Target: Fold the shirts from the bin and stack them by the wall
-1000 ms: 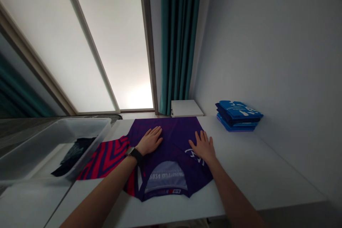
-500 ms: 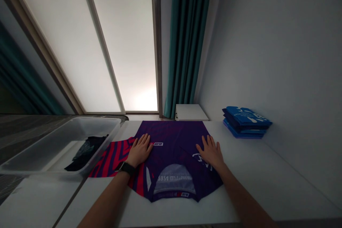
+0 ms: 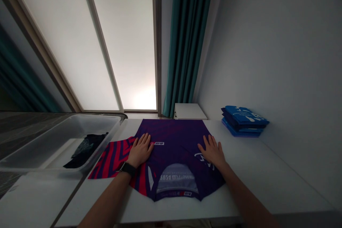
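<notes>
A purple T-shirt (image 3: 173,137) with a red-striped sleeve (image 3: 110,156) lies spread on the white table, its neckline toward me. Flat on its left side rests my left hand (image 3: 140,150), fingers stretched out, beside a small white label print. My right hand (image 3: 213,152) presses on the shirt's right side with fingers spread, next to a white printed logo. The striped sleeve reaches out to the left, while the right sleeve is not seen spread out. Inside the collar, a grey panel with lettering shows.
To the left stands a clear plastic bin (image 3: 100,123) with dark clothing (image 3: 87,149) inside. A stack of folded blue garments (image 3: 243,120) sits at the right by the wall. Beyond the table's far edge is a small white cabinet (image 3: 189,111), before a teal curtain (image 3: 188,42).
The view has shifted very slightly. Both hands stay flat on the shirt, in nearly the same places.
</notes>
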A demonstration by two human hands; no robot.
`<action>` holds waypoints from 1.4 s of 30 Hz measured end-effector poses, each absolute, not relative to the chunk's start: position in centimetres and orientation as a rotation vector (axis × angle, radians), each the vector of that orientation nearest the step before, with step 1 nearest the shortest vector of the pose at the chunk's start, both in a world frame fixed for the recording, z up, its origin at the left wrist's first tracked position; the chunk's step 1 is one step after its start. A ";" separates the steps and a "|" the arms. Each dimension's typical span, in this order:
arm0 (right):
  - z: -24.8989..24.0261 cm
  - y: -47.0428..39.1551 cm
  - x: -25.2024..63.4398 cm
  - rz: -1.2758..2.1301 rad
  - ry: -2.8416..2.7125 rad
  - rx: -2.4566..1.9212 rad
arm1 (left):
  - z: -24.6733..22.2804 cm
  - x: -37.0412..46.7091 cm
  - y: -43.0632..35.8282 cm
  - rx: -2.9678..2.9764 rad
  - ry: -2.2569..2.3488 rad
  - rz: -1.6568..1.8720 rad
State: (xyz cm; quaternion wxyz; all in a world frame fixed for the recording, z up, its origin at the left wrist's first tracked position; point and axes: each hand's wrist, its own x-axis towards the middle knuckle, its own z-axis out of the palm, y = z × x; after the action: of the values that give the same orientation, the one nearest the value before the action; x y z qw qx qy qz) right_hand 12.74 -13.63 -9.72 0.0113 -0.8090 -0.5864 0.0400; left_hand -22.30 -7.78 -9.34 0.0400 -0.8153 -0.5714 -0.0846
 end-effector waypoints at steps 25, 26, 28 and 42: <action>-8.9 -14.4 8.9 0.083 -2.094 -2.220 | -9.0 -22.5 -8.3 -2.487 -1.728 -0.278; -8.9 -14.4 9.0 0.064 -2.081 -2.220 | -8.9 -22.5 -8.3 -2.487 -1.726 -0.277; -8.8 -14.4 9.2 0.016 -2.043 -2.227 | -8.8 -22.5 -8.4 -2.491 -1.722 -0.272; -9.6 -14.5 11.1 0.081 -1.867 -2.446 | -8.8 -22.6 -8.6 -2.542 -1.681 -0.235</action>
State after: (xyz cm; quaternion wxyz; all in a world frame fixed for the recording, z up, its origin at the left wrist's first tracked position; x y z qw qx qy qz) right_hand 11.10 -14.47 -9.64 0.0314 -0.7943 -0.6062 0.0264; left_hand -22.56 -8.61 -8.76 0.0425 -0.8309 -0.5494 -0.0767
